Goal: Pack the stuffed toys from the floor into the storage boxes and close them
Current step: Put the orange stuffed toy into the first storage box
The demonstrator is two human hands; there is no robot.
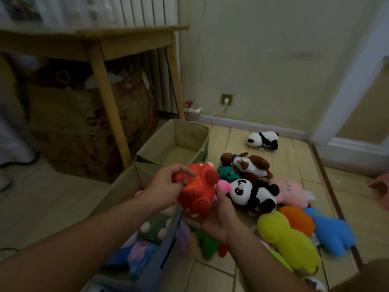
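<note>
Both hands hold a red stuffed toy (197,192) above the near storage box (126,182). My left hand (168,186) grips its top; my right hand (212,218) cups it from below. The near box has several toys inside, among them a green spotted one (155,226). A second, empty fabric box (189,133) stands behind it. On the floor to the right lie a panda (252,192), a brown horse (250,164), a pink toy (292,191), a yellow toy (284,239), an orange toy (299,218) and a blue toy (330,230).
Another panda (264,140) lies alone near the far wall. A wooden table (101,47) stands at the left with cardboard boxes (69,131) under it. A wall socket with a cable (226,100) is at the back, a white door frame (345,98) at the right.
</note>
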